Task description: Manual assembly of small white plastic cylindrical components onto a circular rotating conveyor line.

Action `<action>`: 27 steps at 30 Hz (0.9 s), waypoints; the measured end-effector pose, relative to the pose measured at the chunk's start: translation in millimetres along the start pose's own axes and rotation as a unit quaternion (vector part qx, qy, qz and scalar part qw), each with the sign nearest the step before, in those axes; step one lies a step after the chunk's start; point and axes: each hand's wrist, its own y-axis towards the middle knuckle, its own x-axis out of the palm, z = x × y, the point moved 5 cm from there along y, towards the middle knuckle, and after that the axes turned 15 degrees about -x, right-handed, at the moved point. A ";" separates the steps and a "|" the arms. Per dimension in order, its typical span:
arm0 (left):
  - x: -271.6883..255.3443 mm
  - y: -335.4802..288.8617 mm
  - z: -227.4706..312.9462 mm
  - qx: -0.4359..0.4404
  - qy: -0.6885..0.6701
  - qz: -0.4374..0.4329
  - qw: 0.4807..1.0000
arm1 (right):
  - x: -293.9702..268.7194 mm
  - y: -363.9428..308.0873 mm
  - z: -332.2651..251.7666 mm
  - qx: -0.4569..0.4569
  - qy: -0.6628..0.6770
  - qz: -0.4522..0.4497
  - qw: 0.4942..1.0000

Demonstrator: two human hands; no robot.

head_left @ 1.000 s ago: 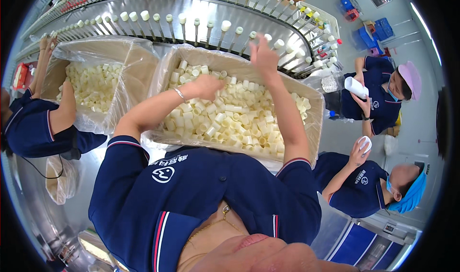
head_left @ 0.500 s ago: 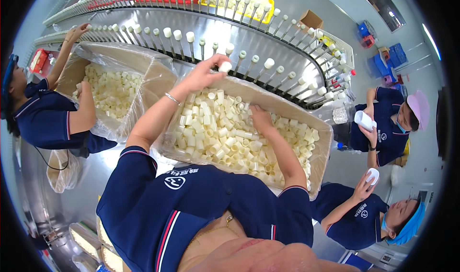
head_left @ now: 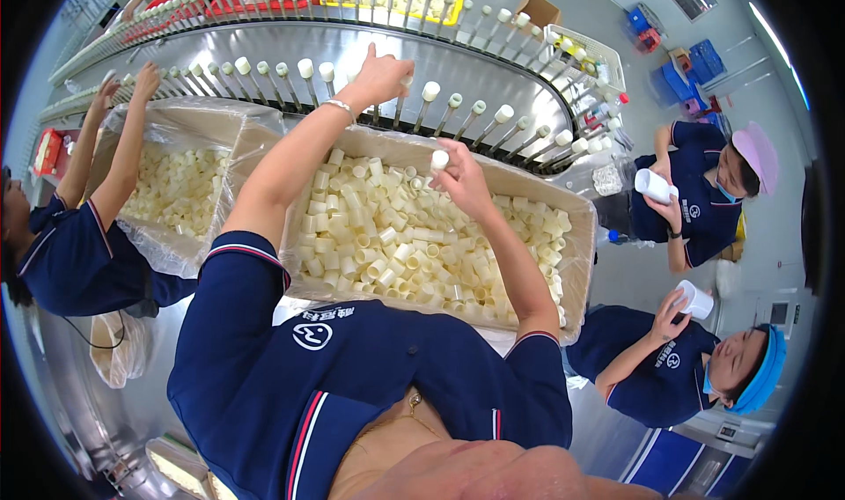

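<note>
My left hand reaches over the row of upright metal pegs. Its fingertips are at a short white plastic cap, mostly covered by the fingers, at the top of one peg. Above the box of caps, my right hand pinches another white cap between thumb and fingers. Below both hands stands a cardboard box lined with clear plastic. Many loose cream-white hollow caps lie jumbled inside it. Several pegs near my hands carry caps.
The curved metal conveyor runs along the box's far side. To my left, a co-worker reaches to the pegs over another box of caps. Two co-workers at right hold white containers. A yellow crate stands behind the conveyor.
My left hand has moved up from the box's far edge to a peg top with its cap. My right hand has risen out of the loose caps, now holding one. The view has shifted slightly.
</note>
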 end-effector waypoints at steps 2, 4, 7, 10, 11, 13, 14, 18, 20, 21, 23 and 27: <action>-1.3 -5.8 20.8 0.010 0.073 0.010 0.997 | -3.1 0.3 -0.1 0.011 0.016 0.012 1.000; 13.4 -27.5 35.6 0.088 0.077 0.198 0.973 | -8.2 12.4 1.3 -0.041 0.069 0.059 0.995; 16.6 -87.7 80.0 0.166 -0.042 0.168 0.971 | -34.2 24.7 -2.1 -0.123 0.053 0.135 0.982; 47.3 -148.9 82.2 0.213 -0.029 0.091 0.972 | -26.2 53.3 -28.7 -0.086 0.018 0.118 0.989; 60.4 -160.6 78.9 0.199 0.006 0.049 0.979 | -21.2 61.9 -32.4 -0.086 0.020 0.115 0.989; 84.6 -173.4 66.1 0.183 0.041 0.009 0.982 | -8.1 87.2 -36.0 -0.079 -0.048 0.078 0.993; 107.3 -178.4 55.8 0.187 0.120 -0.065 0.973 | -3.8 99.5 -37.1 -0.063 -0.153 0.059 0.984; 137.0 -174.7 45.7 0.218 0.216 -0.135 0.942 | -10.5 134.4 -2.6 -0.011 -0.510 -0.026 0.860; 151.0 -172.3 44.4 0.173 0.174 -0.107 0.963 | -19.0 133.0 14.4 0.045 -0.542 -0.053 0.838; 144.9 -175.5 49.5 0.178 0.205 -0.155 0.950 | -19.6 126.0 -0.7 0.082 -0.530 -0.040 0.843; 141.1 -171.9 63.5 0.181 0.245 -0.214 0.928 | -38.9 109.6 17.6 0.085 -0.542 -0.024 0.835; 154.1 -164.1 72.4 0.104 0.278 -0.243 0.924 | -55.9 87.2 27.6 0.052 -0.575 0.042 0.816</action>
